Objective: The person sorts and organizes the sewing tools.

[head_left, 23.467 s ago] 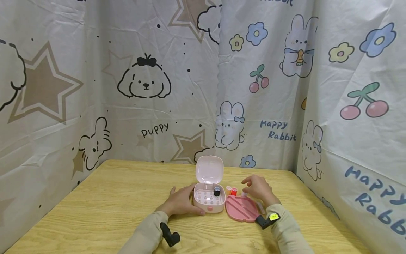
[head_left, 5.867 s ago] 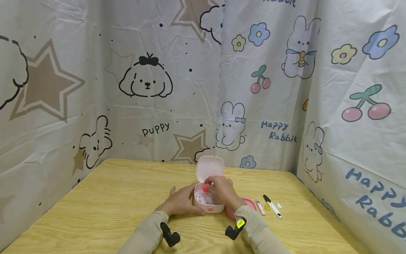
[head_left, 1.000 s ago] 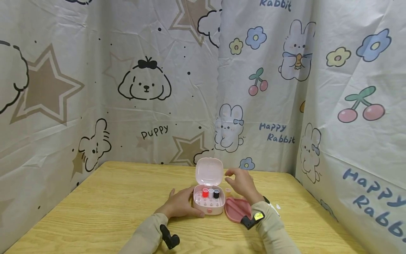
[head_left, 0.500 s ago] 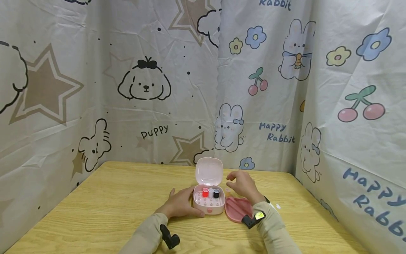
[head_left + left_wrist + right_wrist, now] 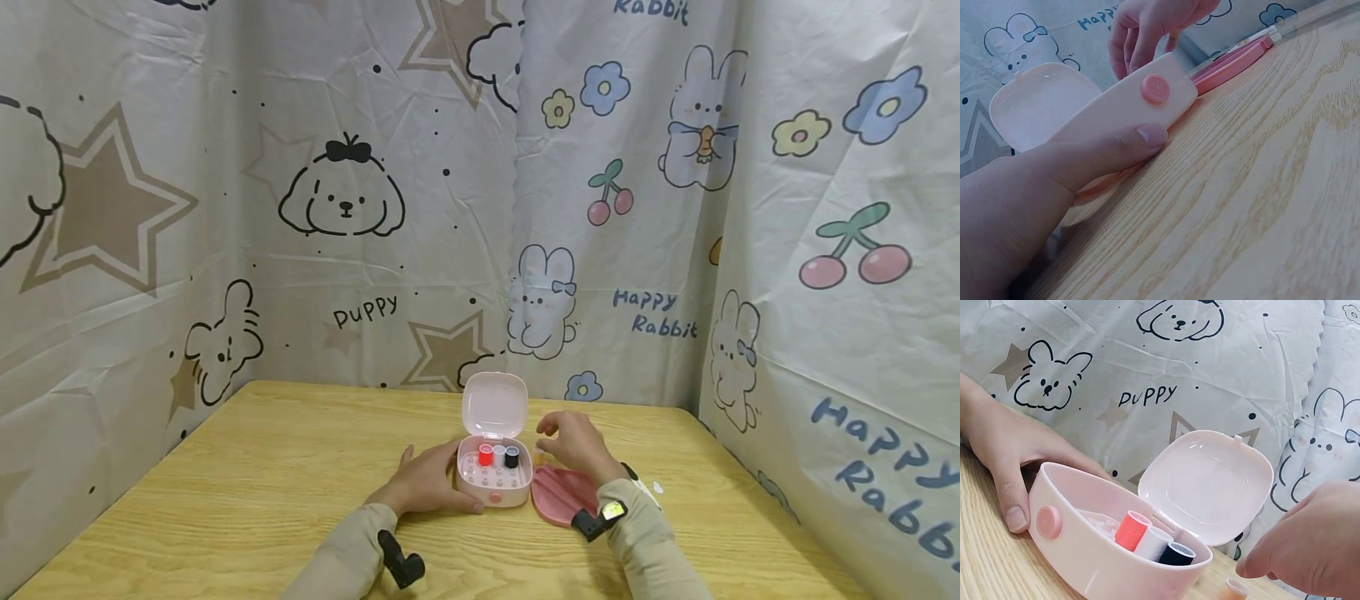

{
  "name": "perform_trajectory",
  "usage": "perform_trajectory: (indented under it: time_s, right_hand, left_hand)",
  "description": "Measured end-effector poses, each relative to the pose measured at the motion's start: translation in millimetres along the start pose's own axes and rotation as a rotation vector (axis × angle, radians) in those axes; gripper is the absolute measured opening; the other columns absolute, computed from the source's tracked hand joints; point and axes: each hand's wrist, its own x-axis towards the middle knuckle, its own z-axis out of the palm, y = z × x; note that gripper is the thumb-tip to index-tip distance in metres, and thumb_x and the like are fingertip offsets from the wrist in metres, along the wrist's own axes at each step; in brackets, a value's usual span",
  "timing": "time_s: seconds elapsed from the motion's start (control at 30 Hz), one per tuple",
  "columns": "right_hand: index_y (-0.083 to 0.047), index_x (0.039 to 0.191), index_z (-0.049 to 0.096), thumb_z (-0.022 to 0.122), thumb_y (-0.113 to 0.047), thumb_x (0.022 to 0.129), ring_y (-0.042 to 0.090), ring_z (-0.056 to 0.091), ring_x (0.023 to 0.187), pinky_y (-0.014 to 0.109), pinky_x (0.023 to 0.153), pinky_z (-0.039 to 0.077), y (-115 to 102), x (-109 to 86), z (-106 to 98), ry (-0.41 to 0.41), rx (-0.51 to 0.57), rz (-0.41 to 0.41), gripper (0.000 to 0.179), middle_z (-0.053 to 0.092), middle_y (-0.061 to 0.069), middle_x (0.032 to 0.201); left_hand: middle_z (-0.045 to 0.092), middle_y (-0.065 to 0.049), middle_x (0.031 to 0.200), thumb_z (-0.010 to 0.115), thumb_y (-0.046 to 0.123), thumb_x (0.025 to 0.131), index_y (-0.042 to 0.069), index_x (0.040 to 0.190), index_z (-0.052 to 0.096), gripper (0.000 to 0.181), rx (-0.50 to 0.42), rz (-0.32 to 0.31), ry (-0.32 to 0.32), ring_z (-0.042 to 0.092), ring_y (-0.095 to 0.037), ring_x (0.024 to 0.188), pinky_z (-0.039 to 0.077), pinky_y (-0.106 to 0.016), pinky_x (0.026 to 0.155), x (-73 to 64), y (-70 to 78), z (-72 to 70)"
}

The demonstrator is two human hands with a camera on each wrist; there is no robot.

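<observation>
My left hand [image 5: 423,483] holds the left side of a small pale pink sewing box [image 5: 517,498], thumb along its front below the round button [image 5: 1155,89]. The hinged lid [image 5: 495,404] stands up at the back. Inside, a red thread spool [image 5: 1133,531], a white spool [image 5: 1154,542] and a black spool [image 5: 1177,554] stand in a row on the pegged base. Right of the box, my right hand [image 5: 579,442] hovers with bent fingers, its fingertips close over an orange thread spool [image 5: 1233,590] on the table, which the hand partly hides in the head view.
A dark pink tray [image 5: 555,498] lies flat against the box's right side, under my right wrist. Beyond that wrist are a partly hidden white-handled tool [image 5: 649,492] and a small white piece [image 5: 657,487]. Printed cloth curtains [image 5: 360,275] stand around the wooden table [image 5: 262,467].
My right hand has lowered slightly toward the orange spool. Since the oldest frame, the red and white spools have gone into the box beside the black one. The left hand has stayed put.
</observation>
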Motion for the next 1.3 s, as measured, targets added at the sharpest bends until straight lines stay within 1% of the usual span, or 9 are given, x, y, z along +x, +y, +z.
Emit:
perform_trajectory:
  time_s: [0.07,0.3,0.47,0.63,0.9,1.1,1.3]
  right_hand:
    - [-0.01,0.1,0.078,0.085,-0.017,0.084,0.023,0.063,0.085,0.043,0.071,0.052,2,-0.5,1,-0.004,-0.002,-0.003,0.018,0.069,0.002,0.093]
    - [-0.011,0.103,0.078,0.084,-0.017,0.082,0.024,0.064,0.087,0.045,0.07,0.053,2,-2.6,4,-0.056,-0.011,-0.006,0.022,0.071,0.004,0.094]
    - [-0.012,0.104,0.078,0.083,-0.015,0.082,0.021,0.063,0.085,0.042,0.066,0.051,2,-3.0,5,-0.08,-0.018,-0.002,0.023,0.071,0.005,0.095]
    - [-0.012,0.106,0.078,0.082,-0.014,0.086,0.02,0.061,0.083,0.04,0.067,0.05,0,-4.0,7,-0.102,-0.013,0.014,0.02,0.069,0.003,0.095]
    - [-0.016,0.1,0.078,0.079,-0.012,0.089,0.018,0.061,0.083,0.045,0.068,0.048,1,-7.2,11,-0.095,-0.021,0.011,0.012,0.069,-0.002,0.091]
    - [-0.015,0.099,0.077,0.078,-0.01,0.089,0.018,0.061,0.083,0.047,0.068,0.047,4,-6.8,14,-0.076,-0.016,-0.001,0.012,0.068,-0.003,0.089]
    - [-0.017,0.099,0.076,0.078,-0.01,0.088,0.018,0.061,0.083,0.046,0.069,0.046,7,-4.9,16,-0.071,-0.018,0.0,0.013,0.067,-0.005,0.088]
  left_hand:
    - [0.053,0.006,0.151,0.085,0.076,0.06,0.026,0.154,0.048,0.112,0.0,0.001,0.0,0.046,-0.025,0.14,0.002,-0.081,0.109,-0.3,0.1,-0.2]
    - [0.054,0.006,0.151,0.086,0.074,0.062,0.027,0.153,0.049,0.11,-0.008,0.0,-0.004,0.046,-0.024,0.14,0.001,-0.081,0.109,-0.3,0.7,-0.7]
    - [0.054,0.007,0.151,0.087,0.073,0.062,0.027,0.153,0.049,0.109,-0.016,0.0,-0.008,0.046,-0.024,0.141,0.0,-0.082,0.108,0.0,0.7,-0.6]
    - [0.054,0.007,0.15,0.087,0.074,0.061,0.027,0.153,0.049,0.11,-0.014,0.001,-0.005,0.046,-0.025,0.14,0.0,-0.081,0.109,0.0,0.5,-0.4]
    - [0.054,0.007,0.15,0.087,0.073,0.061,0.026,0.154,0.049,0.111,-0.014,0.004,-0.003,0.047,-0.026,0.14,0.0,-0.081,0.109,-0.4,1.6,-0.8]
    - [0.054,0.006,0.15,0.087,0.073,0.061,0.026,0.154,0.049,0.111,-0.014,0.01,0.0,0.047,-0.026,0.139,0.0,-0.081,0.109,-0.2,1.8,-0.8]
    - [0.053,0.006,0.151,0.087,0.074,0.061,0.026,0.155,0.048,0.112,-0.003,0.007,0.002,0.047,-0.027,0.139,0.001,-0.081,0.109,0.4,0.3,0.1]
